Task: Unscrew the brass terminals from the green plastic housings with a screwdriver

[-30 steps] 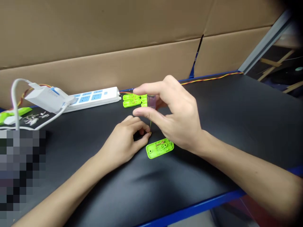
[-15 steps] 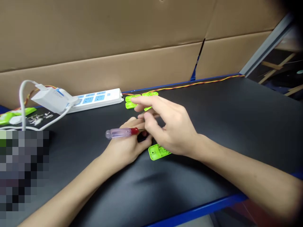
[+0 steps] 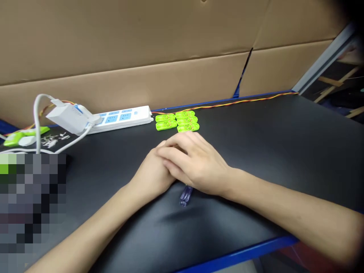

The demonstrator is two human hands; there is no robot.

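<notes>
My left hand (image 3: 153, 170) rests low over the black mat, its fingers mostly covered by my right hand (image 3: 203, 167). The right hand's fingers curl over the left, and the two are closed together; whatever is between them is hidden. From beneath the right palm pokes the clear purple handle of a screwdriver (image 3: 186, 196), pointing toward me and apparently lying on the mat. Its shaft cannot be seen. Just beyond my fingers, several bright green plastic case halves (image 3: 166, 124) lie in two short columns with small parts inside.
A white power strip (image 3: 122, 118) with a plugged-in white adapter (image 3: 68, 118) and cables stands at the back left. Small white scraps (image 3: 52, 141) and green pieces (image 3: 21, 136) lie farther left. A twisted red-yellow wire (image 3: 227, 105) runs along the back edge below a cardboard wall (image 3: 170, 83).
The screwdriver has gone from across my left hand to under my right palm. My right hand has closed over the left. The green case half near me is no longer visible.
</notes>
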